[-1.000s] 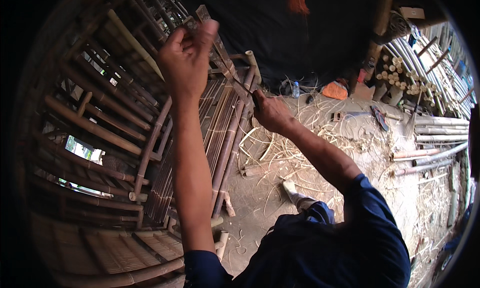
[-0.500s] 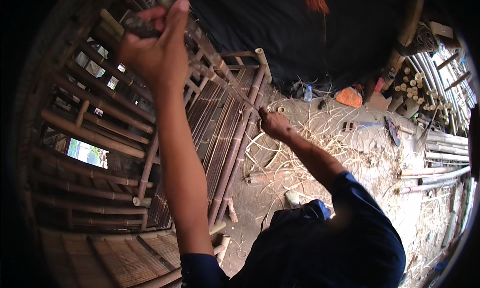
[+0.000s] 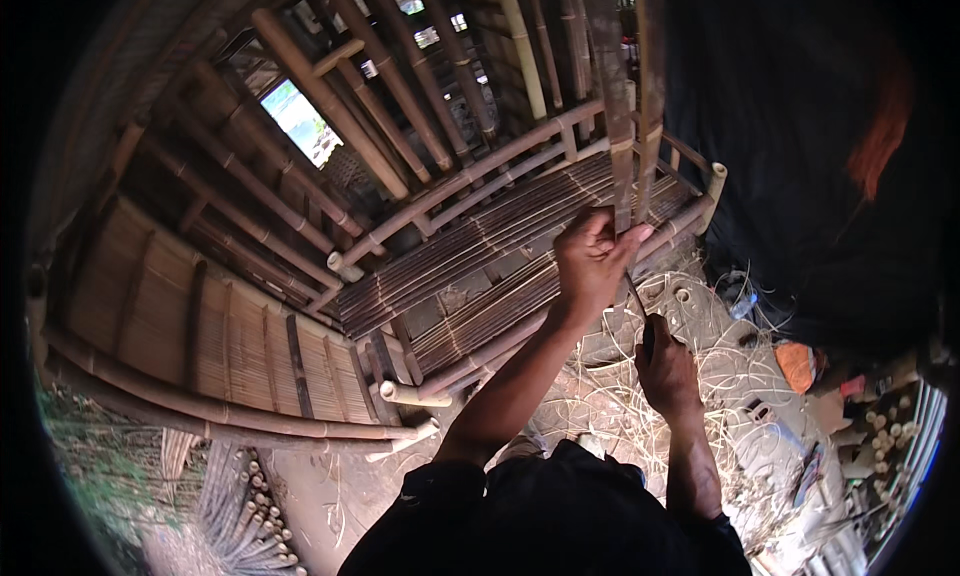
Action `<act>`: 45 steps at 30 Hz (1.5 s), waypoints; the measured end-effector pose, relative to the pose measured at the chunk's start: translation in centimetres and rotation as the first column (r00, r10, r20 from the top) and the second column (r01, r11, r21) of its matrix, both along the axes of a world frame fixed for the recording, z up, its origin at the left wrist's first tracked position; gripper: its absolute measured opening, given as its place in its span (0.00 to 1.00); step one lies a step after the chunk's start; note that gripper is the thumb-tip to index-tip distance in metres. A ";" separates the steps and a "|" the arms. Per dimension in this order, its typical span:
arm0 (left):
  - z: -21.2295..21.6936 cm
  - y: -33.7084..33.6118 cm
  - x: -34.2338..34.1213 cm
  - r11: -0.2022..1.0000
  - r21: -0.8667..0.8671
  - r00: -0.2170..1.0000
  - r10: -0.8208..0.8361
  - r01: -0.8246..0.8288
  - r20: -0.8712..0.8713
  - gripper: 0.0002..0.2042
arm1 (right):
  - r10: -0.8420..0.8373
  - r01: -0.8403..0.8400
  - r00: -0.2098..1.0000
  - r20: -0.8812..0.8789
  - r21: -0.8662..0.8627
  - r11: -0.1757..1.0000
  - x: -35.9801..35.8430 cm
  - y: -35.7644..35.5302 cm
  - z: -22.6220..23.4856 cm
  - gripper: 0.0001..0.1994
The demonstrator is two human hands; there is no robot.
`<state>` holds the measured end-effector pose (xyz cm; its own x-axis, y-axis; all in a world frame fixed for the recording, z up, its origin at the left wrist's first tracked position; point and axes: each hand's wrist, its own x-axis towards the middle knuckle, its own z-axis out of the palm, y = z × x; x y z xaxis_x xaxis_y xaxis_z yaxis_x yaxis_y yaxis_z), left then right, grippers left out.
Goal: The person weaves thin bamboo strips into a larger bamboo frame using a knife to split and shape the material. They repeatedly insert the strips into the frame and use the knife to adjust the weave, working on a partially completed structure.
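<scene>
Two long bamboo strips (image 3: 620, 126) stand nearly upright side by side, their upper ends running out of the picture. My left hand (image 3: 592, 264) is closed around their lower part, thumb along the front. Just below and to the right, my right hand (image 3: 670, 376) grips the dark handle of a knife (image 3: 637, 296). Its narrow blade points up toward the strips beside my left thumb; whether it touches them I cannot tell. Behind my hands lies a bamboo bench (image 3: 480, 246) with a slatted seat.
A black cloth (image 3: 770, 156) hangs at the right. Pale shavings (image 3: 720, 366) litter the ground near my right arm. A woven bamboo panel (image 3: 240, 341) leans at the left, above a stack of bamboo poles (image 3: 245, 521). An orange bag (image 3: 795, 366) and cut bamboo (image 3: 885, 431) lie far right.
The view has turned left. My left hand has come down from high on the left, and my hands are now close together. The strips stand upright instead of slanting; the knife stays in my right hand.
</scene>
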<state>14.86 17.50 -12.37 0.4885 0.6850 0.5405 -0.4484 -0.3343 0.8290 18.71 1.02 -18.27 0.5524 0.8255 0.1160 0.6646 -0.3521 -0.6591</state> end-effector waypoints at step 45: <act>7.4 8.0 2.2 0.922 0.170 0.925 0.367 -0.348 -0.097 0.24 | -0.054 -0.056 0.966 -0.251 -0.412 0.909 -0.3 2.6 -28.2 0.14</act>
